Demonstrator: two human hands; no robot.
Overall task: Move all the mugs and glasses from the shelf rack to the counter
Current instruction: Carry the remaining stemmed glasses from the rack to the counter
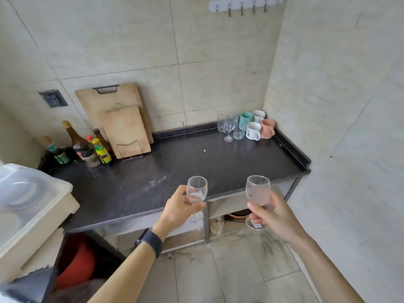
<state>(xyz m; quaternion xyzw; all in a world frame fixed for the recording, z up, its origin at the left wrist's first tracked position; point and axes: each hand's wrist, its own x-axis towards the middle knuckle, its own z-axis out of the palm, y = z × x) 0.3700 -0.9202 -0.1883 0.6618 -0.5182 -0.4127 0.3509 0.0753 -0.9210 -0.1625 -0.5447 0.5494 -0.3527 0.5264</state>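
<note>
While both arms reach forward in the head view, the left grip (179,207) pinches a small wine glass (197,190) low on its bowl, with the thumb on the near side and the fingers curled round the far side. It holds this glass upright in the air over the front edge of the dark desk (175,167). The right grip (274,217) is curled round the stem and lower bowl of a second wine glass (258,189). That glass is also upright and off the desk, and its foot shows below the hand, in front of the desk's front edge near the right end.

In the far right corner of the desk stands a tight group:
- a teal mug (245,120)
- a white mug (253,131) with another white mug (259,115) behind it
- a pink mug (267,128) nearest the side wall
- a stemmed glass (229,129) beside a clear tumbler (238,132) on the group's left

Two wooden cutting boards (125,132) lean on the back wall. Several bottles (87,147) stand just left of them. A black watch (150,241) sits on the left wrist, and a pale lidded box (43,213) with dishes inside is at the left edge.
</note>
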